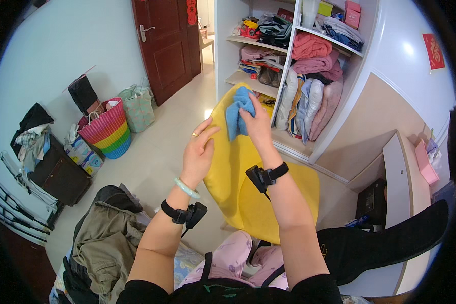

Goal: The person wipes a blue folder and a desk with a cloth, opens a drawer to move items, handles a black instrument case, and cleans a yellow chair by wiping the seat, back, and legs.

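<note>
A yellow chair (228,167) with a smooth curved backrest stands before me, its seat toward the right. My right hand (256,119) grips a crumpled blue cloth (235,117) against the upper part of the backrest. At the backrest's left edge is my left hand (199,152), its fingers spread and nothing held in it. Whether its fingertips touch the chair, I cannot tell. Both wrists wear black straps with small devices, and a pale green bangle (187,188) circles the left one.
An open wardrobe (256,79) with folded clothes and quilts rises behind the chair. A striped woven basket (108,131) and a dark suitcase (60,171) stand along the left wall. Clothes (106,243) lie heaped near my left elbow. At right is a desk (414,197).
</note>
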A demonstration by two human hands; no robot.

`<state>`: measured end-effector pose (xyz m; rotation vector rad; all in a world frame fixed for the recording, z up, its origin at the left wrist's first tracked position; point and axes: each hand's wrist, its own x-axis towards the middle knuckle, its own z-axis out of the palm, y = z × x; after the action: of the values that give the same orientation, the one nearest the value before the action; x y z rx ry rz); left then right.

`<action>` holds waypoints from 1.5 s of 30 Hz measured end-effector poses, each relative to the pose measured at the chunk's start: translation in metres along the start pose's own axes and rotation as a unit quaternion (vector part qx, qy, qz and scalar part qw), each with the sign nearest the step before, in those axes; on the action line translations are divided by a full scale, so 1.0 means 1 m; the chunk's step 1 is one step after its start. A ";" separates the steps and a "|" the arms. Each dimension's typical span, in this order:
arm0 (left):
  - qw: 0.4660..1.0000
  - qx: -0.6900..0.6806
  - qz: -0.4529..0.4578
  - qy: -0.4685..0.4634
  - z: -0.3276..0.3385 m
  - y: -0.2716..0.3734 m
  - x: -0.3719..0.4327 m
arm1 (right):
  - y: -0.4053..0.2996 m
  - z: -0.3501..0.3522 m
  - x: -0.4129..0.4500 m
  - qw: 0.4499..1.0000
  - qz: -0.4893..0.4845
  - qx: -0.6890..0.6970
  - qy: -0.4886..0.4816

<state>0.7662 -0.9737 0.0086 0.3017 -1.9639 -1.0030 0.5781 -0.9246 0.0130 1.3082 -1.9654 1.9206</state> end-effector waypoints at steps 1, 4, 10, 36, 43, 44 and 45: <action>1.000 0.001 0.001 0.001 0.000 -0.001 0.000 | -0.003 0.004 0.000 1.000 -0.006 0.007 -0.016; 1.000 0.011 -0.003 0.000 0.000 0.000 0.000 | -0.001 0.008 -0.004 0.999 -0.016 -0.026 -0.042; 1.000 -0.002 -0.008 -0.001 0.001 -0.004 0.000 | 0.010 0.010 -0.014 0.996 -0.039 -0.056 -0.060; 0.999 0.043 0.023 0.024 0.002 0.000 0.000 | 0.140 0.014 -0.115 0.983 0.169 -0.077 -0.015; 1.000 0.005 -0.013 -0.004 0.002 0.002 0.000 | 0.182 0.008 -0.157 0.974 0.219 -0.057 -0.026; 1.000 0.003 -0.012 -0.004 0.003 0.003 0.001 | 0.193 0.005 -0.163 0.963 0.259 -0.063 -0.043; 1.000 -0.001 -0.014 -0.005 0.001 0.001 0.001 | 0.189 0.008 -0.165 0.949 0.300 -0.065 -0.065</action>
<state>0.7650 -0.9726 0.0095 0.3244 -1.9729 -1.0270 0.5692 -0.8810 -0.2340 0.8804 -2.7484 1.9012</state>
